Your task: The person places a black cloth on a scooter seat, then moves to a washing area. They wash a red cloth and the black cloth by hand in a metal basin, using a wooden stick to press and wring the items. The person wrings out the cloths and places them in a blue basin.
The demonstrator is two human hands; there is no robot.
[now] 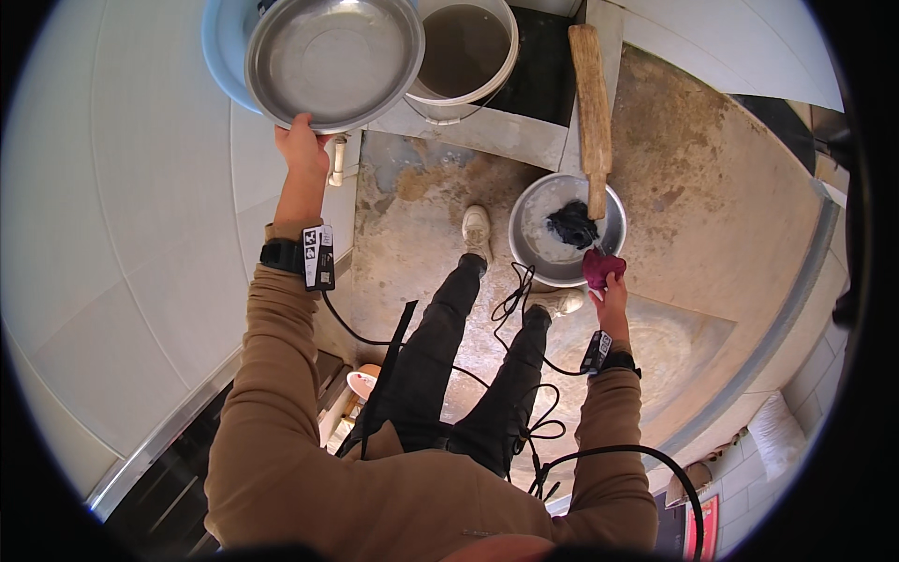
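Note:
My left hand (303, 144) grips the near rim of a round metal basin (336, 62), whose inside faces the camera and holds nothing that I can see. At the right, my right hand (609, 302) holds a bunched dark red cloth (602, 268) at the near right rim of a second metal basin (518, 235) on the floor. A wet black cloth (572, 225) lies in that lower basin. Above it, a long wooden paddle (592, 105) rests along a ledge, with its narrow handle end over the basin.
A white bucket (515, 42) of murky water stands on the ledge (484, 133), beside a light blue basin (228, 53). Under the ledge's left end is a white pipe (338, 161). Black cables (548, 365) hang by my legs and shoes. The concrete floor (414, 204) has damp stains.

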